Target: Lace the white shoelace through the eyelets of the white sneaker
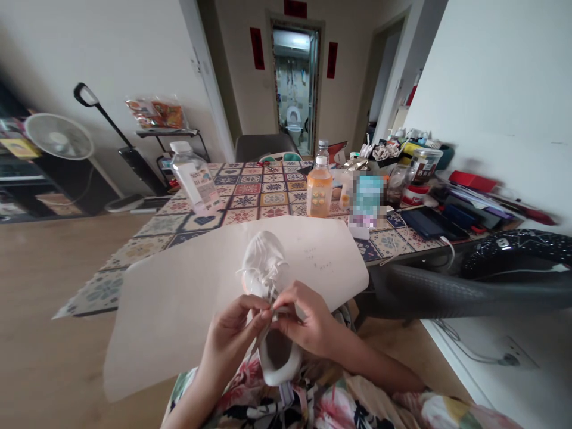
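Pinching white shoe (268, 280) laces, paper (187, 298) scribbles unreadable

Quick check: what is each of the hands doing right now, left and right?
Left hand: fingers pinched shut on the white laces of the white shoe.
Right hand: also closed, pinching the same laces at the shoe's opening.

This is a lived-in home: a table under a patchwork-patterned tablecloth (250, 196) fills the middle, a white standing fan (59, 136) sits at the left edge, and an open doorway at top centre shows a white toilet (294, 117) in a bathroom.
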`<action>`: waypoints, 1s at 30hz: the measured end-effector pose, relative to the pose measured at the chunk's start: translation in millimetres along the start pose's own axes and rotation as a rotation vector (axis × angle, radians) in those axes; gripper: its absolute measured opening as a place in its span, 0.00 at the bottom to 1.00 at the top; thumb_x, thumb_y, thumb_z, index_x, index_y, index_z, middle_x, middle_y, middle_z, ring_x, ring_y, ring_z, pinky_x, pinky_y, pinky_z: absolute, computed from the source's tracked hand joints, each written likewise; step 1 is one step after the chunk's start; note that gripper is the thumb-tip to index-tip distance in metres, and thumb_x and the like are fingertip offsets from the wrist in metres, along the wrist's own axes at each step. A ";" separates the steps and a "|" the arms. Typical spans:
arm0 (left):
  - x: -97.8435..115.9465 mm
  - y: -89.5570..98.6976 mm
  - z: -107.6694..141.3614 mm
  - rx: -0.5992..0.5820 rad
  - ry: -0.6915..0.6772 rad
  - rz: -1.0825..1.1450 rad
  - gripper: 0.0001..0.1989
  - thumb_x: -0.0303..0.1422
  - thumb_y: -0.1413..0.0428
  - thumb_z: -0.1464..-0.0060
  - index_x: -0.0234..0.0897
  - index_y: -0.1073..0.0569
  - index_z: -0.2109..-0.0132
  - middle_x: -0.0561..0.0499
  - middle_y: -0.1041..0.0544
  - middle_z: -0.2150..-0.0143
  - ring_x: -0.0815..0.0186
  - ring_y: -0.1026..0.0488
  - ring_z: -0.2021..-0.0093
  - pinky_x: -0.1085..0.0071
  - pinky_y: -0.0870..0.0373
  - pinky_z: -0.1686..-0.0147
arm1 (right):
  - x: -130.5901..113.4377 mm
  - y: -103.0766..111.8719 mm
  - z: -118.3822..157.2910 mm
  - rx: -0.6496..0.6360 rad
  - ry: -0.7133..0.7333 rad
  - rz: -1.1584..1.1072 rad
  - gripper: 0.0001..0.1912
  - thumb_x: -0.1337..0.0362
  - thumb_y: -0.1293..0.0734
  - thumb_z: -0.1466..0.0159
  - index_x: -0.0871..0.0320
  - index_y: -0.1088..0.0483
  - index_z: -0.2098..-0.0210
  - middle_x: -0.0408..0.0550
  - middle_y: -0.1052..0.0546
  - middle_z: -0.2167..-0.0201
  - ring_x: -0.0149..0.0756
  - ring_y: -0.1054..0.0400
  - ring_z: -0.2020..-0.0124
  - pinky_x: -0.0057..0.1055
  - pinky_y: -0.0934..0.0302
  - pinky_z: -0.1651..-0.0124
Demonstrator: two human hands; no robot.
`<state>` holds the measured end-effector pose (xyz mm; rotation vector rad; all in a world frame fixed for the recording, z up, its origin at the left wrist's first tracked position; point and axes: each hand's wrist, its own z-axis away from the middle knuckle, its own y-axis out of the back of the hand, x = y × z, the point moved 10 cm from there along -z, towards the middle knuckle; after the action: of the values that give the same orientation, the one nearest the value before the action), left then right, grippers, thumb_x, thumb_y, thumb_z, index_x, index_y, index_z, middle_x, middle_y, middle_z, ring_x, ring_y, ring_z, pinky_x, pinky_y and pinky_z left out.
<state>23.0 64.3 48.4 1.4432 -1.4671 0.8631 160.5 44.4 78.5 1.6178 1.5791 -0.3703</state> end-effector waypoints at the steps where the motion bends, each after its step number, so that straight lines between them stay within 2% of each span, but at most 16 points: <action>1: -0.7 -0.7 -0.9 -0.007 0.011 0.004 0.12 0.41 0.37 0.47 0.37 0.22 0.69 0.50 0.23 0.74 0.65 0.27 0.72 0.72 0.29 0.71 | -8.4 1.0 0.3 0.014 0.077 0.066 0.03 0.64 0.34 0.33 0.55 0.31 0.60 0.46 0.26 0.65 0.35 0.32 0.63 0.33 0.35 0.56; 3: 1.0 -2.4 -2.9 -0.026 -0.004 0.007 0.14 0.43 0.36 0.48 0.37 0.22 0.69 0.50 0.23 0.73 0.64 0.26 0.71 0.71 0.29 0.70 | -19.7 2.6 2.2 0.043 0.191 0.138 0.03 0.65 0.36 0.31 0.55 0.31 0.59 0.49 0.24 0.64 0.36 0.31 0.61 0.33 0.34 0.56; 7: 2.2 0.9 -8.1 -0.024 -0.075 0.029 0.16 0.45 0.35 0.48 0.38 0.24 0.74 0.50 0.26 0.71 0.64 0.28 0.69 0.71 0.31 0.69 | -20.6 9.6 1.7 0.070 0.236 0.161 0.04 0.63 0.34 0.32 0.54 0.28 0.64 0.50 0.23 0.62 0.37 0.29 0.59 0.35 0.33 0.54; 10: -6.8 13.6 -12.8 0.045 -0.077 -0.008 0.17 0.45 0.36 0.48 0.38 0.25 0.75 0.51 0.30 0.70 0.63 0.31 0.68 0.70 0.33 0.68 | -23.0 8.4 -1.4 -0.041 0.288 0.102 0.09 0.58 0.31 0.35 0.53 0.28 0.70 0.46 0.21 0.67 0.36 0.27 0.62 0.38 0.34 0.50; 13: -11.2 25.5 -16.0 0.107 -0.111 -0.200 0.13 0.41 0.37 0.47 0.40 0.25 0.75 0.52 0.30 0.70 0.60 0.31 0.65 0.65 0.35 0.61 | -28.8 3.0 -3.2 -0.194 0.339 0.014 0.15 0.54 0.31 0.35 0.52 0.30 0.75 0.40 0.21 0.75 0.32 0.27 0.69 0.37 0.35 0.51; 18: -9.1 30.3 -18.9 0.160 -0.171 -0.435 0.09 0.36 0.40 0.48 0.42 0.25 0.74 0.53 0.29 0.69 0.58 0.32 0.62 0.61 0.39 0.56 | -35.9 0.3 -4.9 -0.257 0.371 -0.007 0.20 0.51 0.35 0.32 0.53 0.30 0.77 0.39 0.21 0.76 0.33 0.28 0.66 0.37 0.37 0.53; 22: -10.0 27.7 -21.1 0.119 -0.143 -0.421 0.11 0.39 0.40 0.46 0.41 0.25 0.74 0.51 0.28 0.68 0.56 0.30 0.61 0.59 0.38 0.54 | -34.0 0.4 -1.7 -0.281 0.337 0.062 0.14 0.55 0.33 0.32 0.54 0.30 0.72 0.41 0.21 0.71 0.35 0.28 0.62 0.38 0.40 0.51; 24: -6.7 28.1 -19.8 0.097 -0.138 -0.388 0.12 0.43 0.40 0.45 0.40 0.24 0.69 0.49 0.27 0.65 0.56 0.30 0.59 0.59 0.37 0.52 | -27.7 3.7 -0.3 -0.270 0.279 0.181 0.08 0.58 0.30 0.34 0.55 0.30 0.66 0.45 0.21 0.65 0.37 0.30 0.58 0.38 0.41 0.51; 27: 6.9 26.4 -14.3 0.063 -0.173 -0.339 0.18 0.51 0.42 0.45 0.40 0.24 0.64 0.48 0.27 0.62 0.56 0.30 0.57 0.60 0.36 0.51 | -20.2 6.5 2.8 -0.290 0.204 0.365 0.07 0.64 0.30 0.35 0.56 0.33 0.62 0.47 0.23 0.62 0.39 0.33 0.58 0.38 0.45 0.52; 30: 20.2 6.9 -7.5 -0.110 -0.197 -0.348 0.22 0.55 0.43 0.46 0.40 0.23 0.65 0.47 0.27 0.62 0.56 0.30 0.56 0.61 0.37 0.50 | -23.7 6.3 5.5 -0.316 0.204 0.467 0.04 0.67 0.32 0.35 0.57 0.34 0.63 0.46 0.24 0.64 0.38 0.34 0.60 0.37 0.47 0.54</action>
<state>18.2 64.0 70.5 1.6723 -1.3256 0.4299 164.2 25.0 94.1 1.7424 1.2679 0.2860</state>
